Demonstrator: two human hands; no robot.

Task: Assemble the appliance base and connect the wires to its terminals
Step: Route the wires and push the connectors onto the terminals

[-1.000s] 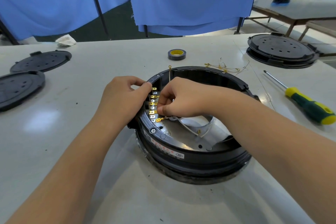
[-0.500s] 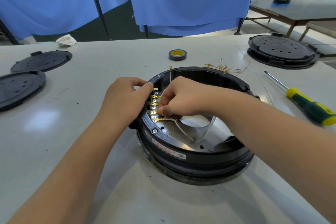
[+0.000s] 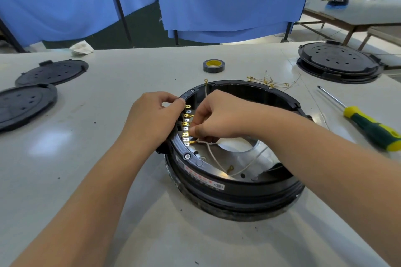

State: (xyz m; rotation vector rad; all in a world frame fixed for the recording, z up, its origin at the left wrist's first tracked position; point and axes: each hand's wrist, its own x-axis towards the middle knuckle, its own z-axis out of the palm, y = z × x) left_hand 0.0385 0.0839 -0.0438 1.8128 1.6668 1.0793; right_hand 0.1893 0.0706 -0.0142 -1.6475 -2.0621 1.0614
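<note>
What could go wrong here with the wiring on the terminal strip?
1. The right hand pinches a thin wire at the crowded terminal row; it may land on a neighbouring tab.
2. Two ring lugs hang loose, one inside the base, and could snag.

**One head-worn view, looking down and forward**

The single wide-angle camera sits above the table [image 3: 108, 180], close over both forearms, tilted toward the appliance base [image 3: 238, 188] at centre (edges bend outward), with blue curtains [image 3: 217, 2] across the far background.
</note>
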